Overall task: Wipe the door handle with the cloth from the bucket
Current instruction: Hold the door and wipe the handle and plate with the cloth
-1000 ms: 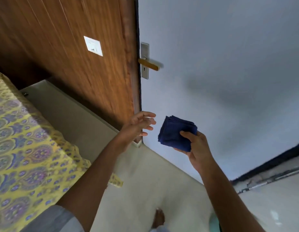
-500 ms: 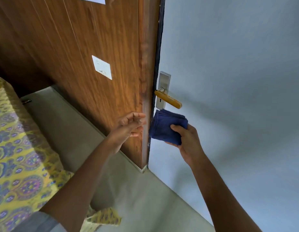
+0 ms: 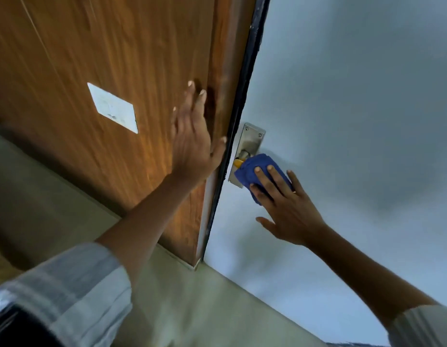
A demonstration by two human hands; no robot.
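A folded dark blue cloth [image 3: 252, 169] lies over the door handle [image 3: 238, 163], of which only a yellow stub and the silver backplate [image 3: 251, 140] show. My right hand [image 3: 285, 204] presses the cloth onto the handle with spread fingers, thumb held out below. My left hand [image 3: 192, 141] rests flat and open against the brown wooden panel [image 3: 117, 46], just left of the door's dark edge. The door [image 3: 355, 121] is pale grey-blue. No bucket is in view.
A white switch plate [image 3: 113, 107] is fixed on the wooden panel, left of my left hand. Beige floor [image 3: 182, 309] runs along the bottom of the panel and the door.
My right hand rose with the cloth from below the handle and laid it over the lever. My left hand lifted and flattened on the wood. The view moved closer to the door.
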